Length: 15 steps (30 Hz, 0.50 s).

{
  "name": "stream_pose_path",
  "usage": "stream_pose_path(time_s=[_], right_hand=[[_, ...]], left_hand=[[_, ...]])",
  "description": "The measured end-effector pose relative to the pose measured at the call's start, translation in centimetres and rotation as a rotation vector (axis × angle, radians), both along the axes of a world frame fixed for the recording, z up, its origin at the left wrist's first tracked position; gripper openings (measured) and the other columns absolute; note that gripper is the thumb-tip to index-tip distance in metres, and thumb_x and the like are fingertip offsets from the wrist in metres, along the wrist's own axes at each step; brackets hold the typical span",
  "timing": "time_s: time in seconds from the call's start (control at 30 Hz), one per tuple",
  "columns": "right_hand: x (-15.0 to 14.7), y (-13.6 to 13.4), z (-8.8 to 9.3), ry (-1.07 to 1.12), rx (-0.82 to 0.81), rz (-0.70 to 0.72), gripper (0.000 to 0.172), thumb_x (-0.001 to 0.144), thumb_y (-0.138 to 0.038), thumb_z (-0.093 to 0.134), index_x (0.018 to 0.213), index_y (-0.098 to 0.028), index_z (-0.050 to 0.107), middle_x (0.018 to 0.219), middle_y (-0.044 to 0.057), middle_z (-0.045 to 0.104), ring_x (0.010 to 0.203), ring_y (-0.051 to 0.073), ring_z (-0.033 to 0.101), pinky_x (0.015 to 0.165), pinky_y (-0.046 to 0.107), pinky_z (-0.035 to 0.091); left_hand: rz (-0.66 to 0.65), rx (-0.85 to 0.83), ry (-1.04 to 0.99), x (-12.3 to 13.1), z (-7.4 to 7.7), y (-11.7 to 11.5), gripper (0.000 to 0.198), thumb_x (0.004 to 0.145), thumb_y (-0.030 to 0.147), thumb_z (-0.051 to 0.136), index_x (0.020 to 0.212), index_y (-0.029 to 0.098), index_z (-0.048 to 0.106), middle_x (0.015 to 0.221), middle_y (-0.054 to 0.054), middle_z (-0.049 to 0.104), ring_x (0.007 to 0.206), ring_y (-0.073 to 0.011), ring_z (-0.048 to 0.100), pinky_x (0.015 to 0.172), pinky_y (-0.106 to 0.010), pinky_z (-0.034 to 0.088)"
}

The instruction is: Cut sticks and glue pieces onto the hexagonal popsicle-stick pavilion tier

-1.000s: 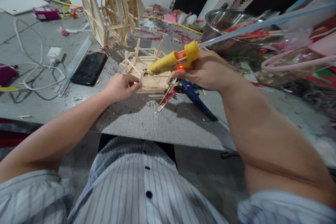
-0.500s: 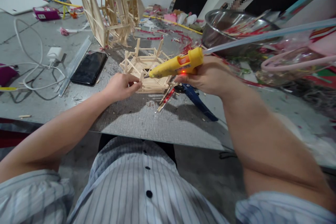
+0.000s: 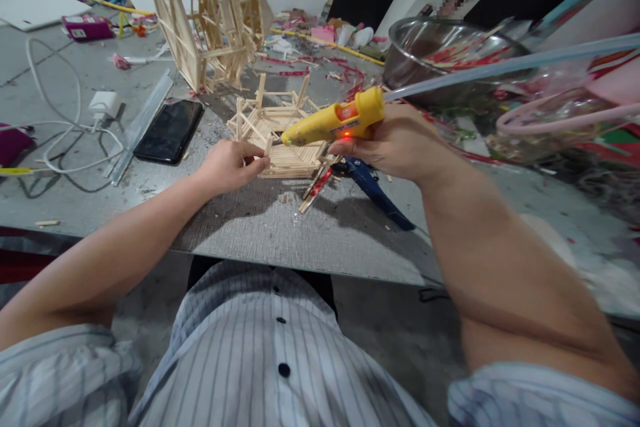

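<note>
A small structure of thin wooden sticks [image 3: 295,163] rests on the table, with several short posts standing up from it. At its near left side my left hand [image 3: 233,165] is closed, thumb and fingers pinching a short wooden stick [image 3: 268,145] that stands at the structure's edge. My right hand [image 3: 395,143] is wrapped around a yellow hot glue gun [image 3: 335,121] with a red light glowing on it. The gun's nozzle points left, close beside the pinched stick; whether they touch I cannot tell. A clear glue stick [image 3: 450,77] sticks out of the gun's back end.
Blue-handled pliers [image 3: 380,193] and loose sticks with red wrapping [image 3: 316,190] lie just below my right hand. A black phone [image 3: 169,132] is at left, near a white charger [image 3: 105,105]. Behind stand a taller stick structure [image 3: 200,27] and a metal bowl [image 3: 400,53].
The glue gun and my right hand have shifted very slightly to the left. My left hand keeps its pinch on the stick in nearly the same place.
</note>
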State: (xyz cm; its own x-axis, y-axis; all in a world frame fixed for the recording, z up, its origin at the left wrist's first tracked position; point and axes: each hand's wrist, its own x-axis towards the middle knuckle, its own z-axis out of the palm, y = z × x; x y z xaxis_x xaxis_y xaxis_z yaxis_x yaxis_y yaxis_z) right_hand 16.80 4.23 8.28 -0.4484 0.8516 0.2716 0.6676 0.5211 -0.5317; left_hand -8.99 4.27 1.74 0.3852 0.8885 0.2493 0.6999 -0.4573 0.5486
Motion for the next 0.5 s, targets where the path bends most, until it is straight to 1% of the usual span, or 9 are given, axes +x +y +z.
stream_pose_path(time_s=[0.13, 0.23, 0.33, 0.4, 0.5], right_hand=[[-0.1, 0.5, -0.3, 0.045, 0.009, 0.006, 0.068, 0.064, -0.081, 0.061, 0.09, -0.02, 0.07, 0.084, 0.008, 0.072, 0.082, 0.027, 0.063, 0.076, 0.042, 0.05], [-0.2, 0.7, -0.3, -0.002, 0.016, -0.007, 0.067, 0.064, -0.084, 0.058, 0.086, -0.021, 0.07, 0.079, 0.005, 0.069, 0.077, 0.025, 0.061, 0.072, 0.04, 0.049], [-0.3, 0.7, -0.2, -0.045, 0.003, -0.008, 0.063, 0.065, -0.083, 0.058, 0.084, -0.025, 0.069, 0.079, 0.004, 0.069, 0.079, 0.026, 0.062, 0.075, 0.041, 0.051], [-0.1, 0.7, 0.0, -0.037, 0.008, -0.009, 0.064, 0.066, -0.084, 0.057, 0.084, -0.024, 0.07, 0.079, 0.006, 0.07, 0.081, 0.028, 0.063, 0.079, 0.043, 0.051], [0.8, 0.4, 0.7, -0.034, 0.045, -0.05, 0.067, 0.064, -0.086, 0.057, 0.08, -0.022, 0.068, 0.074, 0.007, 0.066, 0.08, 0.028, 0.062, 0.08, 0.045, 0.049]], left_hand=[[-0.01, -0.006, 0.002, 0.0, 0.1, 0.0, 0.03, 0.083, 0.035, 0.053, 0.067, 0.015, 0.068, 0.055, -0.001, 0.053, 0.054, -0.0106, 0.043, 0.054, -0.026, 0.028], [-0.015, -0.009, -0.004, 0.0, 0.1, 0.0, 0.029, 0.082, 0.035, 0.053, 0.064, 0.015, 0.066, 0.054, 0.0, 0.049, 0.053, -0.0099, 0.039, 0.054, -0.025, 0.026], [-0.013, -0.012, -0.005, 0.0, 0.1, 0.0, 0.029, 0.082, 0.035, 0.053, 0.064, 0.016, 0.065, 0.053, 0.001, 0.046, 0.052, -0.0094, 0.036, 0.053, -0.025, 0.025], [-0.015, -0.009, -0.005, 0.0, 0.1, 0.0, 0.029, 0.082, 0.035, 0.053, 0.064, 0.016, 0.065, 0.052, 0.001, 0.045, 0.052, -0.0094, 0.035, 0.053, -0.025, 0.025], [-0.017, -0.003, 0.0, 0.0, 0.1, 0.0, 0.028, 0.081, 0.035, 0.052, 0.065, 0.015, 0.066, 0.052, 0.001, 0.045, 0.052, -0.0093, 0.035, 0.053, -0.025, 0.025]])
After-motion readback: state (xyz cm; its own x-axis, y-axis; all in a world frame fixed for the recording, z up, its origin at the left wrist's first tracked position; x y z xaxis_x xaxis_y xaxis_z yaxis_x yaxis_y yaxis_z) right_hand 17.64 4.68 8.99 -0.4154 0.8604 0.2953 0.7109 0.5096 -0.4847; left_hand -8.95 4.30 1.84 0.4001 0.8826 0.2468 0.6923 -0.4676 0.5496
